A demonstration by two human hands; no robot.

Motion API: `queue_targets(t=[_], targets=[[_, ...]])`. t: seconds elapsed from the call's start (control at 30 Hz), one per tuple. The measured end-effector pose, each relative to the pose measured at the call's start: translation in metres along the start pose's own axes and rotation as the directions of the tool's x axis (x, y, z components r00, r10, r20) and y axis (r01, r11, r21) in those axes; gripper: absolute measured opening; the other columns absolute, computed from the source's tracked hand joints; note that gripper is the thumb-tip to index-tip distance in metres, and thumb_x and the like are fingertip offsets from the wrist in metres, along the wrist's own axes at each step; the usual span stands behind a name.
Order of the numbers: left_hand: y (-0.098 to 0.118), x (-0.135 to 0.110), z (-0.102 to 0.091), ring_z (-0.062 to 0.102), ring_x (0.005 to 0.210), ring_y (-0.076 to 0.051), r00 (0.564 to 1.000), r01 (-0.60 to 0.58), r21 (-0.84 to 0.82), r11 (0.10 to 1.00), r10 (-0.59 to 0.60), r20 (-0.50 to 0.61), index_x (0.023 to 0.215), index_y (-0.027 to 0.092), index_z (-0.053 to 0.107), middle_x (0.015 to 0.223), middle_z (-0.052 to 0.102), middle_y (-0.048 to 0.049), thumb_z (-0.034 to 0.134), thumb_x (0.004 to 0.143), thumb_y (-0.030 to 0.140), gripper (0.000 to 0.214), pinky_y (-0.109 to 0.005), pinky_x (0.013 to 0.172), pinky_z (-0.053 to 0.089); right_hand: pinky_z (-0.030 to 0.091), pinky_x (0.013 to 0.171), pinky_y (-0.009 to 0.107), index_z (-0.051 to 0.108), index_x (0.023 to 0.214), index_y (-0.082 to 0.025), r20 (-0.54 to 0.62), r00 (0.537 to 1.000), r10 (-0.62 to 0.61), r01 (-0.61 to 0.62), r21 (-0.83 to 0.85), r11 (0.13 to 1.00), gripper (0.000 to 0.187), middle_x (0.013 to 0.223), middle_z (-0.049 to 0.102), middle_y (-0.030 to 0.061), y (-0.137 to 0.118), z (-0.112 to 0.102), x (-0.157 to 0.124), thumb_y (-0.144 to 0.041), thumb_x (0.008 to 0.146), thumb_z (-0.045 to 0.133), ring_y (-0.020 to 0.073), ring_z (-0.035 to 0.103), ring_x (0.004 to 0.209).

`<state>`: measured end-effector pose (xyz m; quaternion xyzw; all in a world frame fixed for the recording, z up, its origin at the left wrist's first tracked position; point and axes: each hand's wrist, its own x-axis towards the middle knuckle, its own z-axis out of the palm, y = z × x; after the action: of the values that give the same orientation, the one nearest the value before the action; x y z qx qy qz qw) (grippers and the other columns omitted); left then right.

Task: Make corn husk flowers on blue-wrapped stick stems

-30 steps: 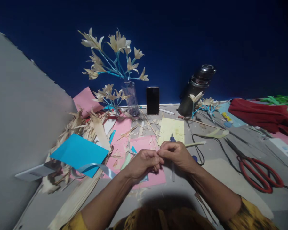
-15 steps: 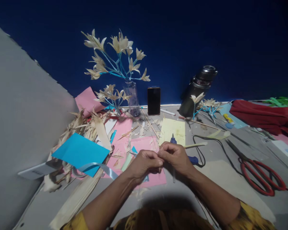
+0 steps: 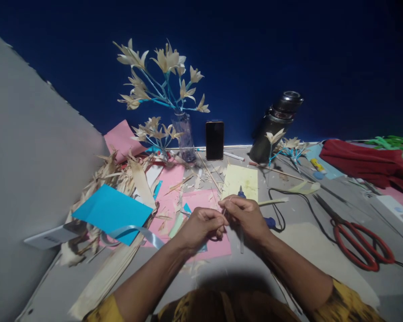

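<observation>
My left hand [image 3: 201,229] and my right hand [image 3: 246,218] meet above the pink paper [image 3: 222,248], thumbs and fingertips pinched. Something thin seems to run between the fingertips, too small to make out. Under my right hand lies a blue glue gun [image 3: 270,222], its nozzle poking out past the knuckles and its body mostly hidden. A clear glue stick [image 3: 242,245] shows below that hand. Yellow paper [image 3: 245,179] lies just beyond, with a pale strip [image 3: 274,201] beside it.
Behind stand a glass vase [image 3: 185,138] of husk flowers, a phone [image 3: 214,140] and a dark flask [image 3: 272,134]. Red-handled scissors [image 3: 359,241] lie at right near a black cord [image 3: 314,209]. Dried husks [image 3: 134,172] and blue paper [image 3: 112,214] crowd the left.
My right fingertips have lifted and drawn slightly apart from the left ones, with the thin thing between them showing more. The view has shifted a little.
</observation>
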<state>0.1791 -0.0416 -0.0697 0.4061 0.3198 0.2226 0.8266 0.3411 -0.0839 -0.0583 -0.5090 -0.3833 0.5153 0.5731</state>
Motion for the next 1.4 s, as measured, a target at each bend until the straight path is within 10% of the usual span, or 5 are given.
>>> queue_targets(t=[0.13, 0.47, 0.7, 1.4], targets=[[0.004, -0.002, 0.001, 0.056, 0.048, -0.012, 0.999, 0.023, 0.036, 0.999, -0.024, 0.035, 0.073, 0.009, 0.075, 0.055, 0.063, -0.0057, 0.083, 0.071, 0.041, 0.033, -0.026, 0.053, 0.043, 0.026, 0.046, 0.025, 0.079, 0.078, -0.016, -0.008, 0.990, 0.140, -0.138, 0.103, 0.985, 0.032, 0.065, 0.066, 0.0025, -0.002, 0.000, 0.001, -0.047, 0.071, 0.083, 0.0074, 0.038, 0.047], [0.002, -0.003, 0.009, 0.057, 0.050, -0.014, 0.998, 0.042, 0.011, 0.999, -0.042, -0.054, 0.067, 0.008, 0.075, 0.052, 0.064, -0.0064, 0.089, 0.058, 0.022, 0.022, -0.029, 0.055, 0.043, 0.033, 0.051, 0.026, 0.055, 0.052, -0.018, -0.099, 0.995, 0.027, -0.027, 0.003, 1.000, 0.042, 0.051, 0.054, -0.0028, 0.006, -0.003, 0.000, -0.040, 0.067, 0.087, 0.0113, 0.045, 0.052], [0.007, -0.003, 0.004, 0.054, 0.047, -0.012, 0.996, 0.065, -0.097, 0.993, -0.070, -0.051, 0.068, 0.010, 0.072, 0.052, 0.062, -0.0047, 0.090, 0.061, 0.030, 0.027, -0.026, 0.051, 0.042, 0.028, 0.045, 0.022, 0.075, 0.095, -0.018, 0.047, 0.991, 0.122, -0.128, 0.178, 0.976, 0.038, 0.082, 0.071, 0.0038, -0.004, -0.005, -0.002, -0.048, 0.073, 0.081, 0.0063, 0.040, 0.048], [0.010, -0.004, 0.001, 0.056, 0.051, -0.012, 1.000, 0.002, -0.007, 1.000, -0.002, 0.014, 0.071, 0.010, 0.069, 0.059, 0.064, -0.0055, 0.087, 0.068, 0.034, 0.030, -0.027, 0.056, 0.044, 0.046, 0.054, 0.025, 0.072, 0.075, -0.015, 0.162, 0.968, 0.193, -0.223, 0.195, 0.955, 0.033, 0.065, 0.068, 0.0018, -0.006, 0.000, -0.005, -0.042, 0.065, 0.088, 0.0116, 0.057, 0.054]])
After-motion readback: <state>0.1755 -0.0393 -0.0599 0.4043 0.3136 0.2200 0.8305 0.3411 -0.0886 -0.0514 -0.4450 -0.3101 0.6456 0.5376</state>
